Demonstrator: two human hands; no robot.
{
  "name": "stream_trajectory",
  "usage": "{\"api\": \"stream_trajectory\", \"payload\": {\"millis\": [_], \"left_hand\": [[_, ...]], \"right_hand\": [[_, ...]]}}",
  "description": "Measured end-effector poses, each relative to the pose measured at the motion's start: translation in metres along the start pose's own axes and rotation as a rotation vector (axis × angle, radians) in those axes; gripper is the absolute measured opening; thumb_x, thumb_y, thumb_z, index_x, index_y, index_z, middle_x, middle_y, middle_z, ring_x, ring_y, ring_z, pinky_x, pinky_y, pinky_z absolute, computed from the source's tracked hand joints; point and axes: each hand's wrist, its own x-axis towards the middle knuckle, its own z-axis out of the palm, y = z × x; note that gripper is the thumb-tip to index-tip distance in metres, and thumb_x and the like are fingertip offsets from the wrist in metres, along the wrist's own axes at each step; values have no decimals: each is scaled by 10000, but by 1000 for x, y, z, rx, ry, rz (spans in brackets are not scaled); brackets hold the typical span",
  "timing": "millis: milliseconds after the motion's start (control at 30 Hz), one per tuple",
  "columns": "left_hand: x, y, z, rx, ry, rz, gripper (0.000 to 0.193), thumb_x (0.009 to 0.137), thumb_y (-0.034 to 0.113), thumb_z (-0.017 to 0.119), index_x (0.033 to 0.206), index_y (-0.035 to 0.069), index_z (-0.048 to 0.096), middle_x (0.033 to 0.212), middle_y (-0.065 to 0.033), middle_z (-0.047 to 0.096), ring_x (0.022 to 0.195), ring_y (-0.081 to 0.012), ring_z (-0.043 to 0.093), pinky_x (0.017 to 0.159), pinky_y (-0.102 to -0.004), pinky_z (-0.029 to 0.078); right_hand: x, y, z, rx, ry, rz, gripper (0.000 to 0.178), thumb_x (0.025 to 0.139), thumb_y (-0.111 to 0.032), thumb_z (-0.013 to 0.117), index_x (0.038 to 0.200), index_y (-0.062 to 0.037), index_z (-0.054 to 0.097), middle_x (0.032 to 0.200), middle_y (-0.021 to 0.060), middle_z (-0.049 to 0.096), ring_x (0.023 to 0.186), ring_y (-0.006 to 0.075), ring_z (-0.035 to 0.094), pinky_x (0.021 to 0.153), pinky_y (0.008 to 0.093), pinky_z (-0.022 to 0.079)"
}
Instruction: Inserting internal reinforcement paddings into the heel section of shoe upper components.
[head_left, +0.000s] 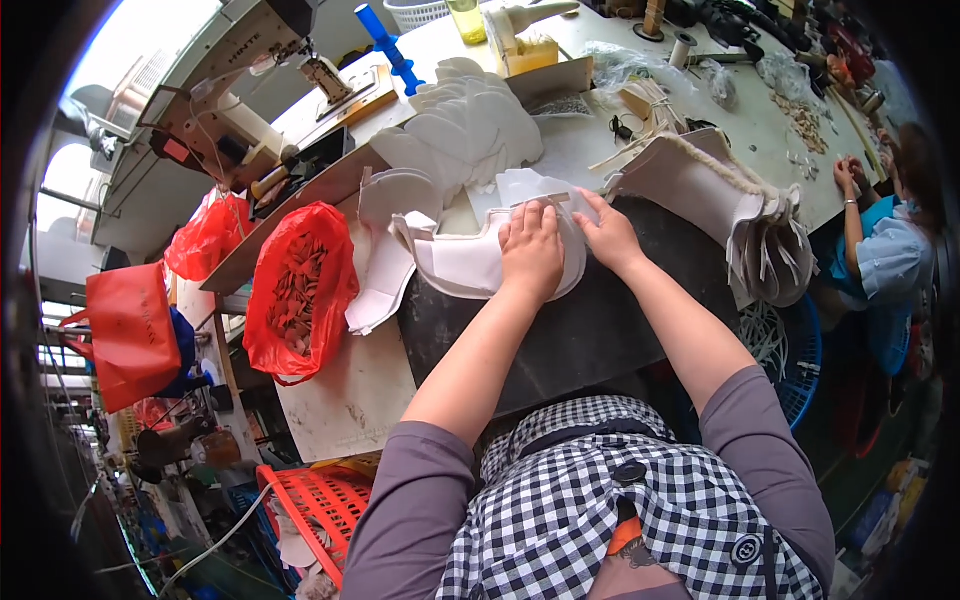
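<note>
A pale curved fabric piece [465, 262], shaped like a boot upper with a fleecy edge, lies on a black work mat [560, 345]. My left hand [533, 255] rests on it palm down, its fingers stretched out and close together. Just to the right, my right hand [608, 232] touches the piece's rim and a thin white sheet [530, 187], with thumb and fingers apart; some fingertips are hard to make out. Another pale upper piece [385, 270] lies to the left. Beyond my hands spreads a pile of white cut-out shapes [470, 125].
A red plastic bag [300, 300] of small reddish pieces stands at the left table edge, near a sewing machine [225, 125]. Stacked fleece-trimmed uppers [730, 200] lie to the right. A low board [550, 82] crosses the far side. A co-worker [880, 230] sits at the far right.
</note>
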Motion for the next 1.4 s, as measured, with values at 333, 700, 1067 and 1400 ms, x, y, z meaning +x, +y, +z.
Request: {"api": "stream_trajectory", "payload": {"millis": [333, 700, 1067, 1400], "left_hand": [[-49, 19, 20, 277, -262, 232, 510, 901, 309, 541, 1342, 59, 491, 1387, -156, 475, 1173, -315, 516, 977, -414, 441], [-86, -57, -65, 486, -273, -221, 536, 917, 378, 523, 1398, 149, 466, 1464, -111, 405, 1348, -302, 357, 1121, -588, 153], [-110, -144, -30, 454, -27, 508, 316, 831, 169, 561, 1126, 67, 612, 1134, -129, 636, 940, -205, 604, 898, -390, 439], [-78, -27, -40, -503, -337, 104, 131, 851, 112, 581, 941, 18, 593, 897, -155, 610, 872, -350, 596, 795, -404, 481]], "right_hand": [[-2, 33, -34, 1604, -270, 812, 349, 988, -281, 519, 1265, -69, 539, 670, -44, 444, 511, 35, 377, 472, 175, 317], [-84, -11, -91, 1226, -419, 369, 484, 910, -420, 623, 1242, -98, 482, 771, 33, 559, 543, 93, 508, 484, 208, 412], [-126, -40, -88, 1261, -607, 499, 468, 871, -147, 653, 1290, -76, 459, 881, 87, 610, 627, 153, 588, 506, 258, 504], [-138, -61, -31, -119, -742, -899, 146, 776, -71, 642, 913, -28, 617, 1254, 160, 544, 1157, 321, 527, 954, 411, 459]]}}
